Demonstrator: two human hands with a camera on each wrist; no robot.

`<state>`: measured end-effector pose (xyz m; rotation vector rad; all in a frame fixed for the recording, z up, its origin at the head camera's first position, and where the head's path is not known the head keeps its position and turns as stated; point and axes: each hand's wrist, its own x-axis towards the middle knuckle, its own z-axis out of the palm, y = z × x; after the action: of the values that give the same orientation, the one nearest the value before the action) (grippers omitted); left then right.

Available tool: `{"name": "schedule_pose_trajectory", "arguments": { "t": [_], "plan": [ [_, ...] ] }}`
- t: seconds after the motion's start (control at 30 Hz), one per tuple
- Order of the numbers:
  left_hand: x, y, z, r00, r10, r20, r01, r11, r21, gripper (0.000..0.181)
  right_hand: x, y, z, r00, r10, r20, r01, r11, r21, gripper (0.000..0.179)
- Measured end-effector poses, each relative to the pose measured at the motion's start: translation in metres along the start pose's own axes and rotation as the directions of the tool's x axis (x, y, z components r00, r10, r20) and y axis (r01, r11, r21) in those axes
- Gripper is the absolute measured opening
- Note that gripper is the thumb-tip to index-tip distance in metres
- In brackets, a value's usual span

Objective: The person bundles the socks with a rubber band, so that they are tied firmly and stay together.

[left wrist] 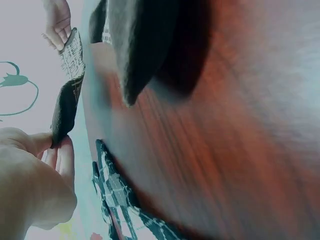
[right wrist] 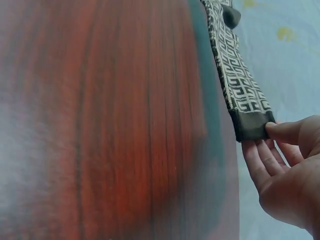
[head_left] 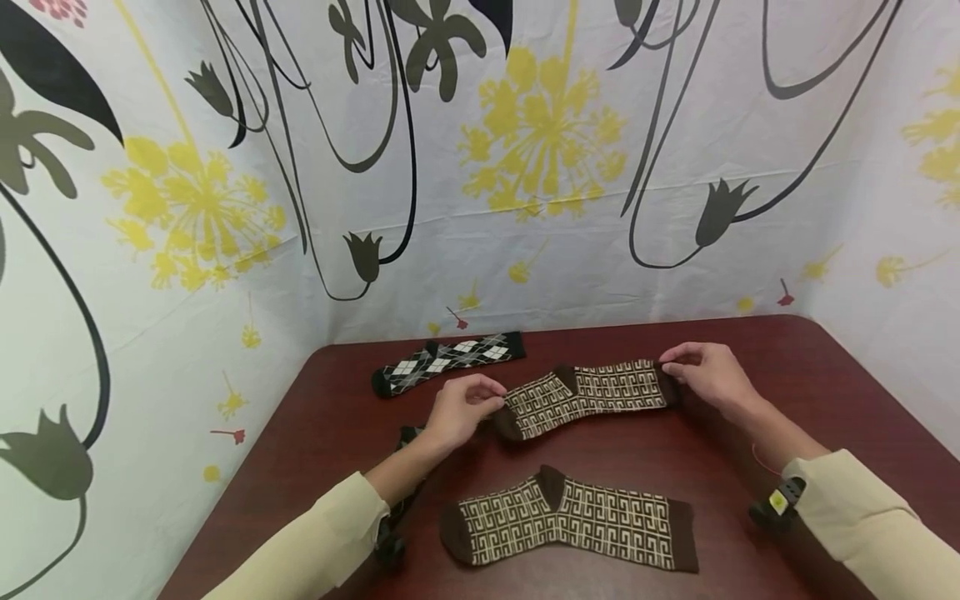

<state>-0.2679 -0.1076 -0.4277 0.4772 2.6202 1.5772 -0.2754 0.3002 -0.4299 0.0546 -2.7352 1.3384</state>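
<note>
Plainly, right of the head view's centre, a brown patterned sock (head_left: 588,396) is pinched by the left hand (head_left: 461,412) (at its toe) and, cuff-side, the right hand (head_left: 712,377). At lower centre, a matching sock (head_left: 577,522) is seen.

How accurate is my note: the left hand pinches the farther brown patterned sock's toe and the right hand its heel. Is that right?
One slip: the right hand pinches the farther brown patterned sock at its cuff, not its heel, as the right wrist view shows. The left hand does pinch the toe.
</note>
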Motion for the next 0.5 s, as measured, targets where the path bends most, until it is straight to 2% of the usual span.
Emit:
{"name": "schedule_pose_trajectory", "arguments": {
  "t": [0.5],
  "plan": [
    [-0.045, -0.003, -0.027, 0.999, -0.017, 0.033, 0.019, 0.999, -0.042, 0.013, -0.042, -0.022, -0.006, 0.994, -0.008, 0.105, -0.014, 0.977, 0.211, 0.024]
  ]
}}
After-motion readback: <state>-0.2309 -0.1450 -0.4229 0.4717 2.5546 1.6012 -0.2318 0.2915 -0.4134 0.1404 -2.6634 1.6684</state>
